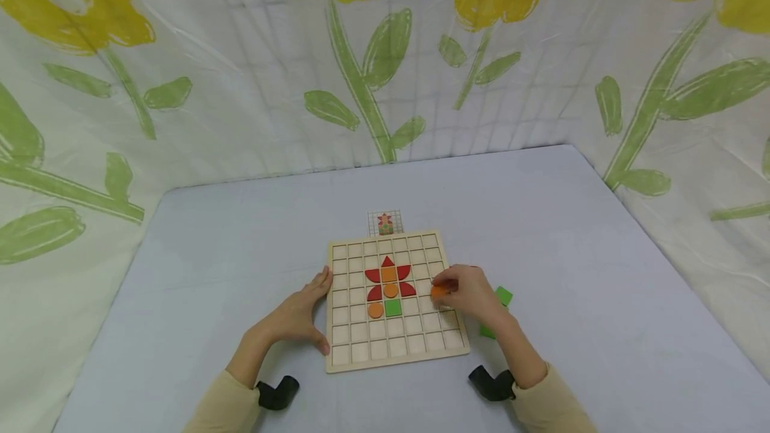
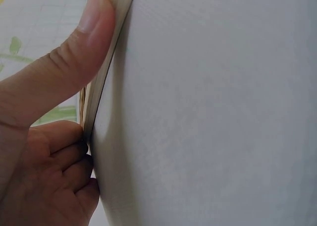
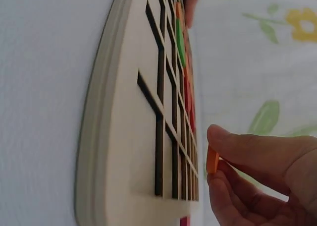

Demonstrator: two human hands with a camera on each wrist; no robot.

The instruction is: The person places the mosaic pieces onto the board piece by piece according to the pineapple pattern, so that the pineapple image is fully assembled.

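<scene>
A square wooden grid board [image 1: 359,351] lies on the table. My left hand [image 1: 296,313] rests along its left edge, with thumb [image 2: 96,28] and fingers spread apart on the rim. Over the right columns of the board, my right hand [image 1: 470,293] pinches an orange disc [image 3: 212,160] between thumb and fingertips, held above the grid. In the middle cells sit a red triangle [image 1: 388,262], an orange square [image 1: 390,274], several red rounded pieces [image 1: 408,289], two orange discs [image 1: 375,311] and a green square [image 1: 393,307].
Behind the board lies a small pattern card [image 1: 385,222] with a printed figure in a grid. Green pieces [image 1: 503,296] lie right of the board, partly hidden by my right forearm. A curtain with painted flowers [image 1: 361,85] hangs behind the table [image 1: 541,206].
</scene>
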